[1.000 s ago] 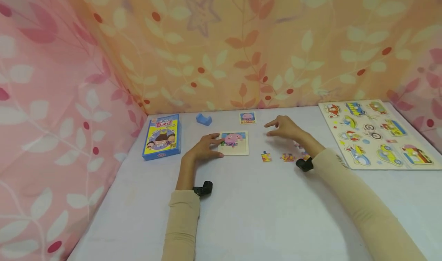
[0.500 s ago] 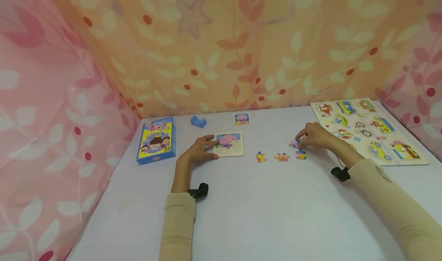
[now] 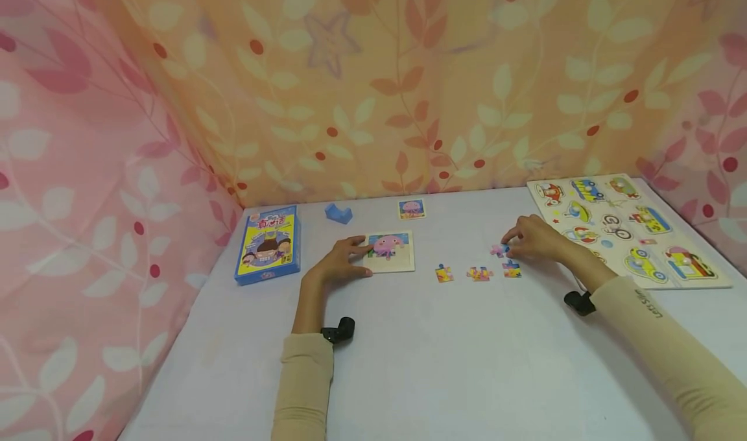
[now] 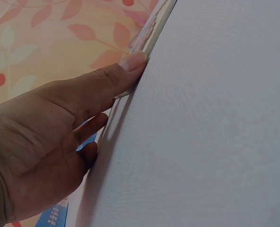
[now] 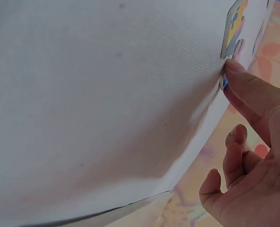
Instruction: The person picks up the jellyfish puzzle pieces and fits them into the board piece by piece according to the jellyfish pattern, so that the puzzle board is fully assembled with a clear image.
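Observation:
My left hand (image 3: 337,261) holds a small square puzzle tray (image 3: 404,264) at its left side; in the left wrist view the thumb (image 4: 133,60) lies against the near edge. Inside the tray, pink jellyfish pieces (image 3: 386,243) fill the upper left part, and bare board shows below. Over on the right, my right hand (image 3: 537,238) pinches a pink and blue jigsaw piece (image 3: 498,250) between thumb and finger, close over the table. Beside it lie loose yellow and pink jigsaw pieces (image 3: 480,274), one of them (image 3: 511,270) just in front of the fingertips.
A jellyfish picture card (image 3: 412,209) lies behind the tray. A blue notched block (image 3: 338,213) and a blue and yellow box (image 3: 268,243) stand at the left. A large vehicle puzzle board (image 3: 630,233) lies right of my right hand. Flowered curtains (image 3: 373,104) enclose the table.
My right hand has moved right, from beside the tray to the loose pieces, and now pinches one. The left hand stays at the tray. The head view has shifted slightly.

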The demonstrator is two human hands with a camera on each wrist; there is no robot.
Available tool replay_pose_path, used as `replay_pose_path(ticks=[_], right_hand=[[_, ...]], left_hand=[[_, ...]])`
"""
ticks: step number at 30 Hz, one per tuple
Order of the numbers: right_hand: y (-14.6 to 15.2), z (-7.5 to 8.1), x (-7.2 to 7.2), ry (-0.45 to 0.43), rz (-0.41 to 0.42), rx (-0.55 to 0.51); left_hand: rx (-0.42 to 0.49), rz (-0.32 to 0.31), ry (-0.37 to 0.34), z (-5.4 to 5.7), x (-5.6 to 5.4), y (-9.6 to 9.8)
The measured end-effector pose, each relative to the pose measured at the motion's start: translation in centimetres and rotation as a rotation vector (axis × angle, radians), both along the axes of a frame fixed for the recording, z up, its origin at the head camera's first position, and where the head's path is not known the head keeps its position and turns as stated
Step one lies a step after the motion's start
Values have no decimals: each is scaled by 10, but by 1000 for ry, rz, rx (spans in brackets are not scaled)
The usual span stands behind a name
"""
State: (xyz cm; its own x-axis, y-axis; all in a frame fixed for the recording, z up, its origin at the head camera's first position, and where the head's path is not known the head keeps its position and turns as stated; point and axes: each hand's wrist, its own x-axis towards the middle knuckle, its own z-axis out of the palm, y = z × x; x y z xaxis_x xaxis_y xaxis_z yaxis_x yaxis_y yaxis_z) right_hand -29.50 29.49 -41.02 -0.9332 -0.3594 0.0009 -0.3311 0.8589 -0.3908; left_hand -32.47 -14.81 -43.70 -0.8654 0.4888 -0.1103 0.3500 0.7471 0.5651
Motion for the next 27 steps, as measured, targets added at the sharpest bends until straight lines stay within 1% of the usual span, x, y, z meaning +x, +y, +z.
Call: replay_pose_path(ticks=[4,7,12,15,19,22,27], right_hand=[[0,0,1,3,-4,7],[0,-1,2,18,13,10],[-2,0,1,64,35,80],[-4,0,1,81,46,111],[-6,0,1,85,50,102],[-10,1,-3,97,54,80],[-32,11,-13,153,94,53]], left_hand=[[7,-4,14,0,2,0],[10,-10,28,1,4,0],[15,-2,12,2,4,1],[7,11,-1,1,3,1],[-3,25,-10,0,2,1],[2,31,-7,0,2,0],[0,25,-5,0,0,0]])
